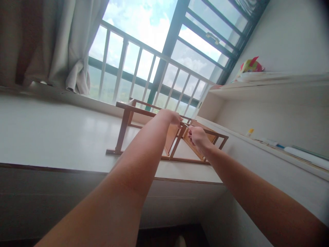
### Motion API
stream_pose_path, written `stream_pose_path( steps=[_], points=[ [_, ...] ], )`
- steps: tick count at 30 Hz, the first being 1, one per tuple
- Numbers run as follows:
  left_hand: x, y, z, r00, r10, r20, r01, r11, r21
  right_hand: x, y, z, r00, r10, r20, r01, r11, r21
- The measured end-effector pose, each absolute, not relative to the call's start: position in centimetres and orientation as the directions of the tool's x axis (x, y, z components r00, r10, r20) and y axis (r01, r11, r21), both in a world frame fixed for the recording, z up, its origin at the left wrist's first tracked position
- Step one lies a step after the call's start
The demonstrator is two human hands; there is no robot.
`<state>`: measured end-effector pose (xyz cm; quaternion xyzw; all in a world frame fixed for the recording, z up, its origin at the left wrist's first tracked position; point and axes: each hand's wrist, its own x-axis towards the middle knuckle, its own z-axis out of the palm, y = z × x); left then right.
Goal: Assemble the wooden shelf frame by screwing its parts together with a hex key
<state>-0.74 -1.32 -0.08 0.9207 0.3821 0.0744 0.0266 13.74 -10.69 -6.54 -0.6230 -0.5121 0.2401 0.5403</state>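
Left hand (pixel 171 118) curled over the wooden frame (pixel 122 132) top rail. Right hand (pixel 197 136) fisted at the centre joint, contents unclear. Judged: joint work; next move needs steady bracing.

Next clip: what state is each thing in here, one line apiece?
wooden frame: standing on the ledge, held at its top.
curtain: pulled aside to the left.
window: appears shut.
left hand: closed over the frame's top rail.
right hand: closed in a fist against the frame.
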Motion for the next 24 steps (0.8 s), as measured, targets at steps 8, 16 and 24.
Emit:
stream_pose_path(
  steps=[8,16,24],
  points=[
    [-0.7,-1.2,-0.1,0.692,0.712,0.12,0.705,-0.702,0.097,14.5,-9.9,-6.8,0.336,0.865,0.371,0.589,0.114,-0.8],
    [-0.8,-1.4,-0.1,0.691,0.713,0.117,0.706,-0.701,0.104,15.4,-10.1,-6.0,0.233,0.854,0.465,0.892,0.003,-0.451],
    [-0.7,-1.3,-0.1,0.682,0.722,0.121,0.714,-0.692,0.106,14.4,-12.5,-4.5,0.099,0.858,0.504,0.967,0.037,-0.252]
  ],
)
